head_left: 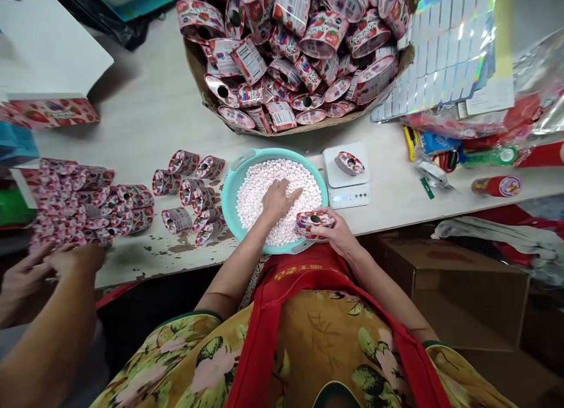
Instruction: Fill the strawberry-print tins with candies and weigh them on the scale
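Note:
My left hand (pixel 277 200) reaches into a turquoise basin (pixel 230 203) filled with small pale pink-white candy-like pellets (pixel 273 171). Its thumb stands apart from the fingers, and some fingertips are partly sunk among the pellets. Over the basin's right front rim, my right hand (pixel 337 230) grips a strawberry-printed small box (pixel 314 218) with a round dark hole facing up. Just right of the basin is a white digital scale (pixel 341 174), and a similar strawberry-printed box (pixel 349 163) rests on its plate.
A large carton (pixel 198 73) heaped with such boxes stands behind the basin. Several more boxes (pixel 176 220) are at left, beside a co-worker's hands (pixel 57 267). Shiny label sheets (pixel 445 49) and a red-labelled jar (pixel 496 186) lie right. A cardboard box (pixel 458 290) sits below the table edge.

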